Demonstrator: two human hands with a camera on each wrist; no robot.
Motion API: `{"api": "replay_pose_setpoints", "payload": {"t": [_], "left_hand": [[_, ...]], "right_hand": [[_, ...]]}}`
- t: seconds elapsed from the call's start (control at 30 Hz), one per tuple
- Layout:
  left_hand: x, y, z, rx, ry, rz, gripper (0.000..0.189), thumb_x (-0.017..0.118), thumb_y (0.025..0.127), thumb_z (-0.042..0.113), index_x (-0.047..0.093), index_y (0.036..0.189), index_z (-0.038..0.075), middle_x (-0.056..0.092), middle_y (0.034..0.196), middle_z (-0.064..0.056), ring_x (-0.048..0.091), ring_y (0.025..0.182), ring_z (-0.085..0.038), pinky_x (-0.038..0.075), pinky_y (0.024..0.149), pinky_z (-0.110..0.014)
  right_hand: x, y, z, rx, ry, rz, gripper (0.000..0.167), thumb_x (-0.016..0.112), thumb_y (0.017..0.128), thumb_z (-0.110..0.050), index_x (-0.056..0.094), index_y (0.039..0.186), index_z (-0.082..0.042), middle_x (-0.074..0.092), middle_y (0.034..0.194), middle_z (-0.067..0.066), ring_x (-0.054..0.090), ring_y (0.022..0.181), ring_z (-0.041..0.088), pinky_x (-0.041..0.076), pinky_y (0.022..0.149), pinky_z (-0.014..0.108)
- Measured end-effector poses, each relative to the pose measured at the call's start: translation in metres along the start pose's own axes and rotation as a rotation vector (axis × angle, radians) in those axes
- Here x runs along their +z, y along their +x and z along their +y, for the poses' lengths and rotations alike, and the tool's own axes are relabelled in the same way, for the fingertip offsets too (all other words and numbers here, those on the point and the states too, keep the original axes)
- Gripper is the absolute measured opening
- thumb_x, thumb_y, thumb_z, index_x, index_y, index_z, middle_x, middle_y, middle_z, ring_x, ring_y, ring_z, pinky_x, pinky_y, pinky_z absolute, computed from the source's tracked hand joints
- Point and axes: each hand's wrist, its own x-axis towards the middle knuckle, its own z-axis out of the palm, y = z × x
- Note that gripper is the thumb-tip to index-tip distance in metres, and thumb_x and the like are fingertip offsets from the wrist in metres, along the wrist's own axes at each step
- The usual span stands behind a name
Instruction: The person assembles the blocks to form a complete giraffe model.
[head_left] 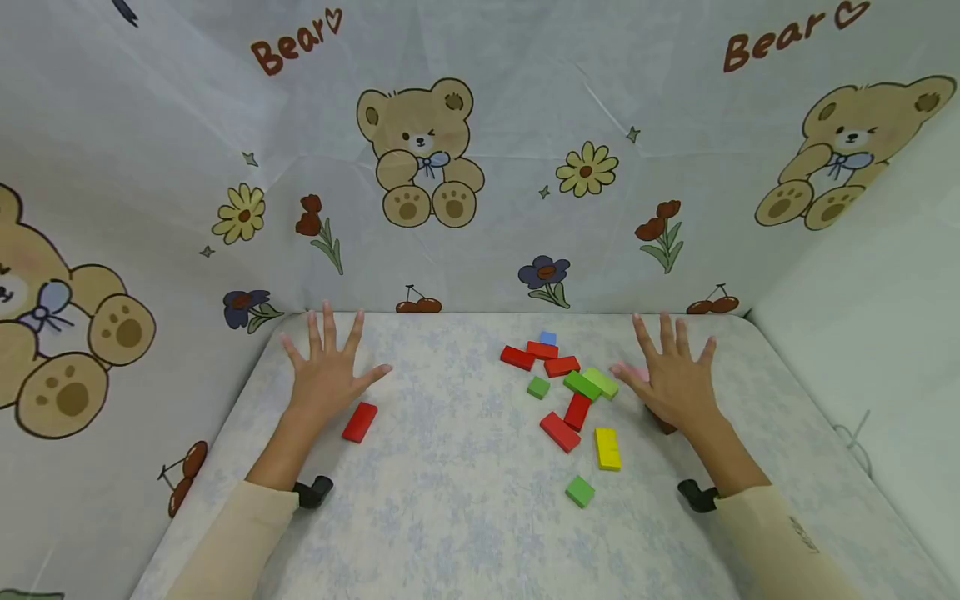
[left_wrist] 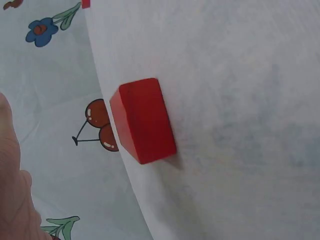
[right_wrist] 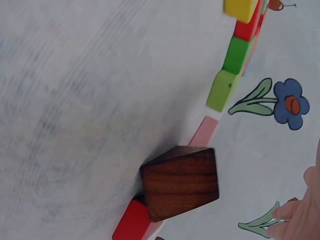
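Both hands are held over the table with their fingers spread and straight, holding nothing. My left hand (head_left: pixel 324 379) is above a red block (head_left: pixel 360 422), which lies just beside the wrist; the left wrist view shows this red block (left_wrist: pixel 145 121) close up, with part of the hand at the left edge. My right hand (head_left: pixel 675 383) overlaps a dark brown wooden block (head_left: pixel 662 422) and a pink block (head_left: pixel 639 372), hiding most of both in the head view. In the right wrist view, the brown block (right_wrist: pixel 182 182) has a red block (right_wrist: pixel 132 220) beside it.
Right of the table's middle lie several loose blocks: red blocks (head_left: pixel 560 432), a green block (head_left: pixel 580 492), a yellow block (head_left: pixel 607 450), a light green block (head_left: pixel 600 382) and a blue block (head_left: pixel 548 338). A bear-print cloth (head_left: pixel 495 275) hangs behind the table (head_left: pixel 450 500).
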Motion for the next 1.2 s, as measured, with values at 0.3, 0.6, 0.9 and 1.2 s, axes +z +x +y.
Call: {"api": "replay_pose_setpoints", "payload": {"t": [0.3, 0.6, 0.9, 1.2], "left_hand": [[-0.009, -0.009, 0.045, 0.117, -0.057, 0.021, 0.095, 0.059, 0.095, 0.064, 0.009, 0.165, 0.022, 0.000, 0.167, -0.025, 0.006, 0.154, -0.043, -0.003, 0.110, -0.079], [-0.007, -0.029, 0.109, 0.239, -0.366, -0.063, 0.068, 0.069, 0.098, 0.041, 0.040, 0.157, 0.023, 0.052, 0.150, -0.008, 0.054, 0.133, -0.028, 0.049, 0.103, -0.053], [0.014, -0.028, 0.154, 0.301, -0.574, -0.263, 0.049, 0.073, 0.095, 0.033, 0.062, 0.142, 0.022, 0.066, 0.135, -0.002, 0.067, 0.112, -0.024, 0.057, 0.086, -0.042], [0.037, -0.011, 0.193, 0.407, -0.632, -0.388, 0.048, 0.079, 0.091, 0.025, 0.066, 0.137, 0.019, 0.070, 0.126, 0.001, 0.065, 0.092, -0.010, 0.052, 0.071, -0.022]], "right_hand": [[-0.016, -0.012, -0.019, -0.083, 0.161, 0.005, 0.083, 0.057, 0.100, -0.053, 0.024, 0.162, -0.009, 0.030, 0.159, 0.030, 0.028, 0.144, 0.051, 0.025, 0.111, 0.072], [-0.025, -0.023, -0.041, -0.134, 0.299, -0.065, 0.053, 0.072, 0.096, -0.033, 0.060, 0.140, -0.006, 0.057, 0.142, 0.022, 0.056, 0.126, 0.045, 0.050, 0.094, 0.064], [-0.016, -0.024, -0.043, -0.218, 0.439, -0.145, 0.032, 0.080, 0.087, -0.009, 0.075, 0.119, -0.006, 0.073, 0.098, 0.004, 0.063, 0.081, 0.020, 0.055, 0.064, 0.028], [-0.005, -0.010, -0.046, -0.285, 0.388, -0.345, 0.033, 0.080, 0.088, -0.010, 0.076, 0.121, -0.012, 0.063, 0.082, -0.008, 0.051, 0.071, 0.012, 0.048, 0.059, 0.023]]}}
